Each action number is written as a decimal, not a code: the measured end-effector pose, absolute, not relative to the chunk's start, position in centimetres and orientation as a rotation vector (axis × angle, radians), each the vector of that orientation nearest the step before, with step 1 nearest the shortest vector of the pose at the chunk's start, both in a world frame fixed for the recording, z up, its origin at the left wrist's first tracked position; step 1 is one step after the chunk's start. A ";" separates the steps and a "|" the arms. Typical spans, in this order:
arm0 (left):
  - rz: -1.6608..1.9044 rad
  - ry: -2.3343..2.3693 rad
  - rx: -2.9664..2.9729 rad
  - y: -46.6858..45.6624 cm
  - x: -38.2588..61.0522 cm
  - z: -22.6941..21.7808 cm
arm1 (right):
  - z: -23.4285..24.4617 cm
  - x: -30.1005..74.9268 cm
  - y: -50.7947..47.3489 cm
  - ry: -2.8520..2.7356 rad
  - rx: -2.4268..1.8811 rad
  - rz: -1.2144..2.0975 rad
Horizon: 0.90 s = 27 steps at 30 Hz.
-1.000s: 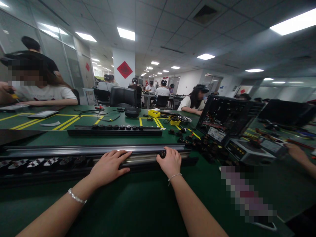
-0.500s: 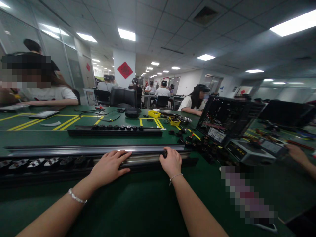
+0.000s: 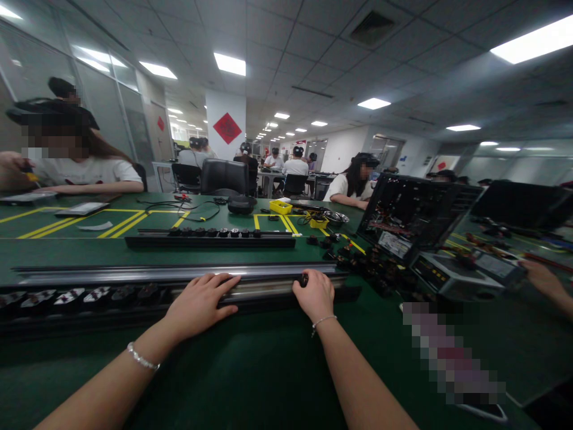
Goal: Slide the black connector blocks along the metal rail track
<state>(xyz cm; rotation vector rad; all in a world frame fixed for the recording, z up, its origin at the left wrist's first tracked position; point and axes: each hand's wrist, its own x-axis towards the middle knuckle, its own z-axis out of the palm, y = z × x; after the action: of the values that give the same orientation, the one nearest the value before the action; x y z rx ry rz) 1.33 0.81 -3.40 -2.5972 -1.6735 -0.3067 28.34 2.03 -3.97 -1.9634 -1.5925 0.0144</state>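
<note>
My left hand [image 3: 199, 304] lies flat with fingers stretched out on a long black and silver socket rail [image 3: 134, 283] that runs across the green table [image 3: 250, 370]. My right hand [image 3: 316, 294] is closed, pinching a small black part [image 3: 304, 279] at the rail near its right end. Several black socket modules [image 3: 85, 295] sit in the rail's left half. A heap of loose black parts [image 3: 371, 269] lies just right of the rail's end.
A second black rail [image 3: 210, 240] lies further back. An open computer case [image 3: 412, 215] and a metal box [image 3: 452, 272] stand at the right, where another person's hand [image 3: 539, 278] rests. Yellow bins [image 3: 280, 206] and cables sit behind. Several seated people work at tables.
My right hand has slid a little to the right along the rail with the small black part. The left hand has stayed in place.
</note>
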 end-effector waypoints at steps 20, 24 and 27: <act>-0.293 -1.681 -2.608 0.6 1.4 -3.1 | -3.9 29.5 2.1 -1.563 -2.021 0.044; -0.281 -1.698 -2.614 0.6 1.4 -3.0 | -3.9 29.6 2.1 -1.562 -2.015 0.049; -0.286 -1.697 -2.614 0.6 1.4 -3.0 | -4.0 29.7 2.1 -1.546 -2.012 0.040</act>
<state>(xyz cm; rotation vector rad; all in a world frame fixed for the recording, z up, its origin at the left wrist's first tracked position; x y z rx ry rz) 1.38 0.57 -3.04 -2.6142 -1.6974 -0.2861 29.67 2.12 -4.00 -2.0124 -1.5459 0.0398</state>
